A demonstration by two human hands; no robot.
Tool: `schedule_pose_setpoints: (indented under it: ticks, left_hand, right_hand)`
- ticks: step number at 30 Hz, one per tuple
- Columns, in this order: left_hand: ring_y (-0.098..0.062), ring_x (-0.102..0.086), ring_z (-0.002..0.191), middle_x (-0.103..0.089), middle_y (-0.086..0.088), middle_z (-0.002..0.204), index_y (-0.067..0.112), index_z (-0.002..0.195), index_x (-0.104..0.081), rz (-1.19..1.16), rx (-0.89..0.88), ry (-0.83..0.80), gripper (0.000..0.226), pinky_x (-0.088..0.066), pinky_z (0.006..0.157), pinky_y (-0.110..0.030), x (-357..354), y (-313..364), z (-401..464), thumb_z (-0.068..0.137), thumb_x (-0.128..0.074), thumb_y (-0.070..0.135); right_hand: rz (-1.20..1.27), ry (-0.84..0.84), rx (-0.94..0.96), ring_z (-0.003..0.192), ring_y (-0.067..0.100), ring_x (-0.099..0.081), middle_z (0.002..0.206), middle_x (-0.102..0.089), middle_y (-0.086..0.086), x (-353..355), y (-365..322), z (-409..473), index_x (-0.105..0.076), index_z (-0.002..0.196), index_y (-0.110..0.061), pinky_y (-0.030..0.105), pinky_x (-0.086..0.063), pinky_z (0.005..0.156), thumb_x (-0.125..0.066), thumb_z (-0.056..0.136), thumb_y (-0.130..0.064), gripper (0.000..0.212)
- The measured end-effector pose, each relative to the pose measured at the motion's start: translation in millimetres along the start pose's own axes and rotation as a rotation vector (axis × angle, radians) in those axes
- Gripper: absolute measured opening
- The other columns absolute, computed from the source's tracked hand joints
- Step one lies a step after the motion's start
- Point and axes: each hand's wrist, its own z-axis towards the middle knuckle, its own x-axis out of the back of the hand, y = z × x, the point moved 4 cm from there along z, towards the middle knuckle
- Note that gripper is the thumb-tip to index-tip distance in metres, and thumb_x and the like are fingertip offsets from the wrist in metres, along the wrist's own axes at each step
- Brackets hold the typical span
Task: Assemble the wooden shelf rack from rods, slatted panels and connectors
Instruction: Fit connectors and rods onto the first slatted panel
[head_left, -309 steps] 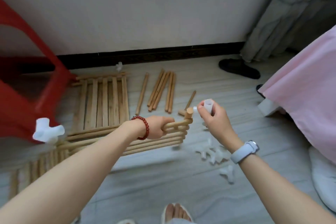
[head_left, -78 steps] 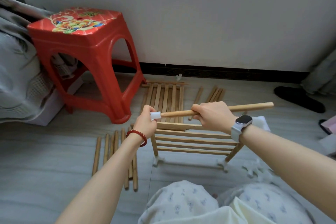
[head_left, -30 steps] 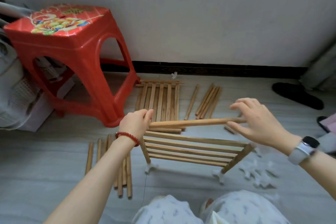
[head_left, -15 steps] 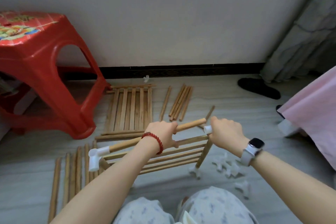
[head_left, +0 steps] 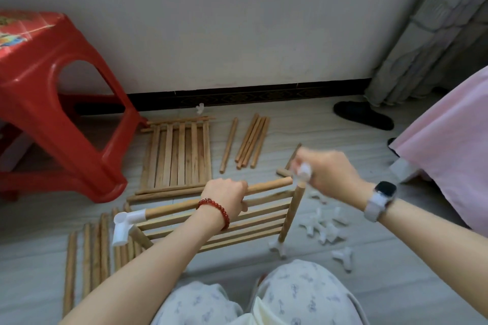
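Two hands busy mid-frame: your left hand (head_left: 224,196) grips the long round wooden rod (head_left: 266,186); your blurred right hand (head_left: 330,173) pinches a white plastic connector (head_left: 304,171).

The left grip (head_left: 224,194) curls round a round wooden rod (head_left: 266,187) held nearly level. On the rod's left end sits a white connector (head_left: 126,227); its bare right end stops just short of the right grip (head_left: 327,174), which pinches a second white connector (head_left: 305,170), blurred. Under that grip a post (head_left: 293,212) stands tilted, a white foot (head_left: 277,247) at its base. Below the left grip runs the rack's slatted shelf (head_left: 237,224). Beyond it a slatted panel (head_left: 179,153) and loose rods (head_left: 250,141) lie flat on the floor. More rods (head_left: 89,256) lie left; spare connectors (head_left: 324,229) lie right.
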Motion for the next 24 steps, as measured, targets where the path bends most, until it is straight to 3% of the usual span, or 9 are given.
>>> schedule_pose_setpoints:
  ticks: [2,4,7,13,18,24]
  left_hand:
    - [-0.019,-0.047,0.063,-0.052,0.004,0.071,0.022,0.088,-0.043,-0.001,-0.011,0.011,0.027,-0.040,0.058,-0.028,2.2,-0.2,0.6,0.089,-0.054,0.046]
    - [-0.016,-0.049,0.062,-0.049,0.006,0.068,0.023,0.086,-0.043,-0.039,0.003,0.019,0.031,-0.043,0.058,-0.027,3.4,-1.0,-1.4,0.088,-0.052,0.053]
    - [-0.013,-0.051,0.063,-0.052,0.008,0.071,0.026,0.086,-0.044,-0.133,0.008,0.087,0.033,-0.045,0.059,-0.025,8.3,-6.4,-4.7,0.089,-0.042,0.059]
    - [-0.011,-0.053,0.062,-0.052,0.009,0.072,0.026,0.088,-0.044,-0.160,-0.020,0.142,0.035,-0.047,0.057,-0.024,14.2,-10.3,-12.1,0.090,-0.036,0.060]
    - [-0.009,-0.052,0.060,-0.049,0.010,0.068,0.028,0.085,-0.042,-0.173,-0.005,0.174,0.035,-0.041,0.052,-0.021,12.4,-10.5,-15.5,0.089,-0.037,0.062]
    - [-0.008,-0.049,0.057,-0.048,0.011,0.065,0.029,0.084,-0.043,-0.216,0.025,0.228,0.033,-0.039,0.051,-0.019,19.0,-18.1,-21.0,0.088,-0.039,0.062]
  right_hand:
    - [0.365,0.159,-0.382,0.075,0.029,-0.051,0.079,-0.056,0.008,19.7,17.6,29.2,-0.047,0.076,-0.015,0.032,-0.034,0.059,-0.052,0.091,-0.036,0.026]
    - [0.357,0.052,-0.475,0.076,0.024,-0.046,0.081,-0.052,0.003,22.1,23.3,44.2,-0.046,0.083,-0.015,0.029,-0.029,0.053,-0.055,0.089,-0.038,0.026]
    - [0.311,-0.154,-0.499,0.076,0.023,-0.053,0.085,-0.059,0.003,-4.5,26.3,26.8,-0.045,0.098,-0.020,0.029,-0.037,0.052,-0.049,0.090,-0.029,0.013]
    - [-0.001,-0.174,-0.522,0.066,0.020,-0.046,0.072,-0.046,-0.004,-26.7,41.5,-0.9,-0.044,0.103,-0.021,0.026,-0.024,0.047,-0.048,0.087,-0.022,0.017]
    - [0.066,-0.228,-0.500,0.057,0.012,-0.043,0.068,-0.046,-0.004,-38.8,30.1,4.8,-0.044,0.090,-0.020,0.026,-0.026,0.047,-0.049,0.085,-0.021,0.007]
    - [0.147,-0.238,-0.475,0.062,0.016,-0.049,0.072,-0.052,-0.002,-40.2,26.9,14.7,-0.045,0.091,-0.020,0.028,-0.030,0.048,-0.049,0.082,-0.018,0.010]
